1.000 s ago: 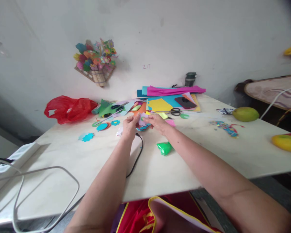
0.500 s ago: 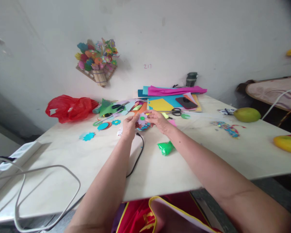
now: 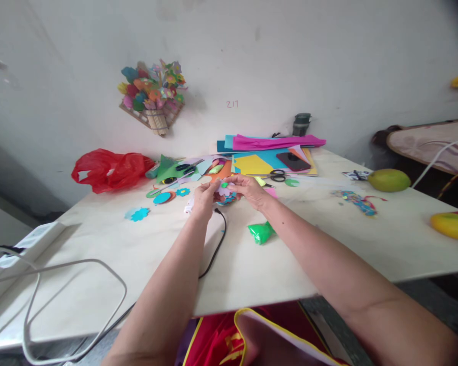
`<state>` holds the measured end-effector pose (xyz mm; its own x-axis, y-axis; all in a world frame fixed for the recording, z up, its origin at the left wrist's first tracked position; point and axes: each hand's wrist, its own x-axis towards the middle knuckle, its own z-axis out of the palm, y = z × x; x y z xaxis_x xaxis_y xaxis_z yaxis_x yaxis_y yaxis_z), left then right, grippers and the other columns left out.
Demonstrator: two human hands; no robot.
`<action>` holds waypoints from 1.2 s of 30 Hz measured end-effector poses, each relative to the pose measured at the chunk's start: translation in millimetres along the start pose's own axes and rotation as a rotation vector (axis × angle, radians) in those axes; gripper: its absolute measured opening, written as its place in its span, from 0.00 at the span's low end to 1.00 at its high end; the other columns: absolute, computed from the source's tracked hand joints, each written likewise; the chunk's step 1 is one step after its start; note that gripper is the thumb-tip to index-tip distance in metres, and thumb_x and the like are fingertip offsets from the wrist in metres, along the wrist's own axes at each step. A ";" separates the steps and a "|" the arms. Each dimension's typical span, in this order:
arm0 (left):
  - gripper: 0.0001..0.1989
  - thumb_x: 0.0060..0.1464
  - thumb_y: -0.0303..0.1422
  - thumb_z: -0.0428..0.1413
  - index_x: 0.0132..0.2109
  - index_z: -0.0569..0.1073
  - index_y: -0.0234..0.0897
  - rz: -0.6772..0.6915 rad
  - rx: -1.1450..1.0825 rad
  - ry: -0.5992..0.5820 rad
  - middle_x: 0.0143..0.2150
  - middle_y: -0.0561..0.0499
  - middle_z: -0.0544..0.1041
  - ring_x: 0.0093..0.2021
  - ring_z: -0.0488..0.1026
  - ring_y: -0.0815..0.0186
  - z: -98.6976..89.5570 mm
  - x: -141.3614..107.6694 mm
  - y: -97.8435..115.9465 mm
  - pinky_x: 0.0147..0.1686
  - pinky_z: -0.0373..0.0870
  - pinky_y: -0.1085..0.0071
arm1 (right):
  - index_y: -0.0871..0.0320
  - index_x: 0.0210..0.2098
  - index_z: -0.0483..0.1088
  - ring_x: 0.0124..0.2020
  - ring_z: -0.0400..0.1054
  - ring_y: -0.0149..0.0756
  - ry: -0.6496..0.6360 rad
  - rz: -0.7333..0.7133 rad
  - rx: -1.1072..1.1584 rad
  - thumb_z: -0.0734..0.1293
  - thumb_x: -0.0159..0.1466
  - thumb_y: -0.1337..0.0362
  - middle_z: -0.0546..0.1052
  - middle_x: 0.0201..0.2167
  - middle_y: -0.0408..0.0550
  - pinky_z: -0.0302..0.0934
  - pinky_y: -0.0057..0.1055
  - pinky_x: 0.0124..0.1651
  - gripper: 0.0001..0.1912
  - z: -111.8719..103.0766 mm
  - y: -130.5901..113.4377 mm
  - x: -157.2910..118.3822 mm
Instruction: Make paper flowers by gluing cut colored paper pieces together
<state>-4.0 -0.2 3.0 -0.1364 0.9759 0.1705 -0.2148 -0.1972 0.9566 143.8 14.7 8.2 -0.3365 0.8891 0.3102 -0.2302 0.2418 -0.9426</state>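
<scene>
Between my two hands is a lilac paper flower [image 3: 225, 191] with a green round centre. My left hand [image 3: 206, 197] pinches its left edge. The fingers of my right hand [image 3: 248, 189] close on its right side, near the green centre. Just below and behind it, a bunch of blue and multicoloured paper pieces [image 3: 226, 200] is partly hidden by the hands. A small white object [image 3: 188, 205] lies beside my left hand, and a black cable [image 3: 224, 229] ends close under the flower. A green plastic packet [image 3: 261, 234] rests below my right wrist.
Blue paper flowers [image 3: 139, 214] and blue discs [image 3: 161, 197] lie to the left, near a red plastic bag [image 3: 110, 170]. Scissors [image 3: 278, 176], coloured sheets [image 3: 252, 165] and a phone [image 3: 293, 161] are at the back. A power strip [image 3: 32, 246] sits left; a mango [image 3: 388, 180] sits right.
My right fingers have moved in over the flower, closer to its green centre. The flower now tilts more, and its lower petals show. The things on the table have stayed put.
</scene>
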 end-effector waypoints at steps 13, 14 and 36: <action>0.21 0.36 0.46 0.65 0.22 0.67 0.34 -0.031 0.008 -0.004 0.16 0.53 0.69 0.15 0.66 0.70 1.1 -2.0 3.4 0.17 0.64 0.75 | 0.61 0.35 0.76 0.24 0.61 0.25 0.024 -0.019 -0.043 0.72 0.48 0.59 0.74 0.28 0.43 0.53 0.24 0.24 0.16 1.0 -1.3 -1.2; 0.20 0.36 0.45 0.65 0.22 0.67 0.34 -0.033 0.006 -0.008 0.16 0.53 0.69 0.15 0.66 0.71 1.0 -2.0 3.4 0.17 0.64 0.75 | 0.61 0.34 0.76 0.23 0.61 0.24 0.024 -0.019 -0.043 0.72 0.48 0.59 0.74 0.28 0.43 0.53 0.24 0.24 0.16 1.0 -1.4 -1.4; 0.21 0.35 0.44 0.67 0.23 0.67 0.33 -0.038 -0.016 -0.102 0.17 0.56 0.66 0.15 0.66 0.73 -1.2 -1.3 3.9 0.17 0.64 0.76 | 0.61 0.33 0.75 0.24 0.63 0.26 0.020 -0.022 -0.016 0.72 0.47 0.59 0.75 0.28 0.44 0.56 0.23 0.21 0.15 1.7 0.3 -0.1</action>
<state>-5.8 -2.3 6.2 -0.0285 0.9870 0.1581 -0.2339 -0.1604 0.9589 142.2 14.0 8.1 -0.3132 0.8911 0.3284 -0.2228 0.2672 -0.9375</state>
